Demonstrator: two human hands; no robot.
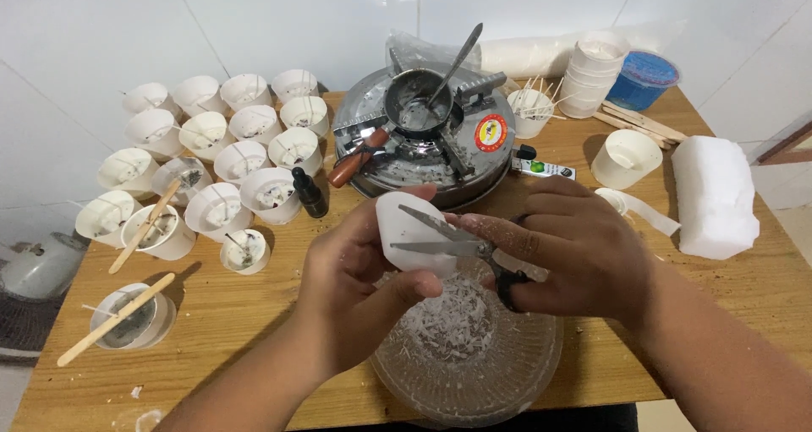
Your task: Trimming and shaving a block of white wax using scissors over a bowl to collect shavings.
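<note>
White wax flakes lie in the clear ribbed bowl (467, 366) at bottom centre. Above it, my left hand (359, 284) grips a white wax chunk (406, 233); my right hand (575, 246) holds scissors (452, 244), blades apparently parted against it. Behind sits the stove (423, 140).

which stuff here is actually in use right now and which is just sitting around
In use: left hand gripping white wax chunk; right hand working scissors; clear bowl catching shavings.

Lying about: stove, small pot, filled cups, dropper bottle, wax block, blue tub.
</note>
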